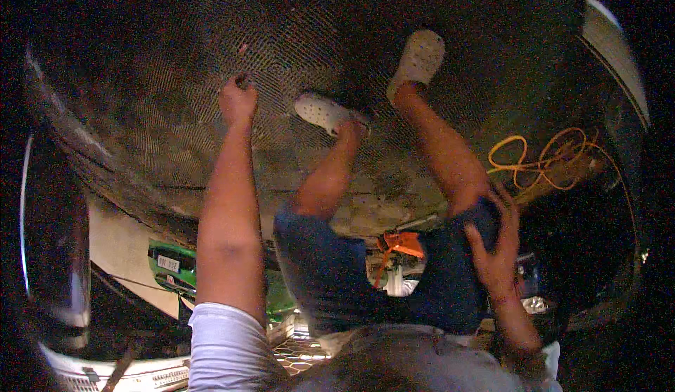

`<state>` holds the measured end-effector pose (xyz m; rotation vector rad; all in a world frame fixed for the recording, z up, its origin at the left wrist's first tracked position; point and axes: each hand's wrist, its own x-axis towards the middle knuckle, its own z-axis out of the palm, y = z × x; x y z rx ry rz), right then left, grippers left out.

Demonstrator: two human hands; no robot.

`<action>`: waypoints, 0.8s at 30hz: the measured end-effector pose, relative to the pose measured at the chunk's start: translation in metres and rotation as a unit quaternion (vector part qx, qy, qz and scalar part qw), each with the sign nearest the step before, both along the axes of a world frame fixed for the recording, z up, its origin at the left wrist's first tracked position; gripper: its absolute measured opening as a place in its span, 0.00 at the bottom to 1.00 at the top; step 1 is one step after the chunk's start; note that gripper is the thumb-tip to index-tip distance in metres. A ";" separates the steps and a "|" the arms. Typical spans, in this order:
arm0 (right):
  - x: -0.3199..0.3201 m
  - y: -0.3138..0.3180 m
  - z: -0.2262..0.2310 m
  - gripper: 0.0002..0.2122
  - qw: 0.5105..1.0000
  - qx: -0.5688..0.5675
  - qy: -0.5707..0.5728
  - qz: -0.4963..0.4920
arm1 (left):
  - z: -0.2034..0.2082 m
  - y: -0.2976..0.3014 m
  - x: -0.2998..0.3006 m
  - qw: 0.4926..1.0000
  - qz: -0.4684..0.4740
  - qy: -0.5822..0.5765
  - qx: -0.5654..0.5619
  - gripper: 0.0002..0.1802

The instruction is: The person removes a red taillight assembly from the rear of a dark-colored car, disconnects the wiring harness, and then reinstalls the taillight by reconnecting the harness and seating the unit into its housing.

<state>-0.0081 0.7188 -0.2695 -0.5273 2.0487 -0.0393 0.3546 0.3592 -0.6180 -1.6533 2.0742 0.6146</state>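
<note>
My left arm reaches far out over a dark, ribbed mat-like surface point(176, 118). At its end my left hand point(239, 101) is closed in a fist. A small dark spot shows at the top of the fist, too small and dim to name. Just beyond it is a tiny reddish speck point(243, 49) on the ribbed surface. My right hand point(498, 248) rests on the leg of my dark blue shorts point(460, 272) near the knee, thumb apart from the fingers and nothing seen in it. My feet wear pale clogs with holes, the left clog point(323, 112) and the right clog point(422, 56).
A yellow-orange cord point(534, 160) lies in loose loops at the right. Behind my legs are an orange object point(403, 243) and a green vehicle point(160, 251) with a plate. Pale curved panels point(619, 61) edge the dark area at the far right.
</note>
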 end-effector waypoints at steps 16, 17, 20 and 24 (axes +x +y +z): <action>-0.007 -0.030 -0.012 0.30 0.994 0.010 -0.057 0.097 | -0.162 -0.049 0.053 0.987 -0.004 -0.083 -0.140 0.29; -0.007 -0.032 -0.013 0.30 0.992 0.007 -0.053 0.114 | -0.163 -0.047 0.054 0.985 -0.017 -0.069 -0.155 0.30; -0.008 -0.040 -0.014 0.30 0.991 0.022 -0.049 0.125 | -0.161 -0.037 0.050 0.985 -0.035 -0.102 -0.136 0.28; -0.011 -0.049 -0.014 0.27 0.992 0.032 -0.071 0.101 | -0.125 -0.007 0.008 0.984 0.081 0.062 -0.147 0.24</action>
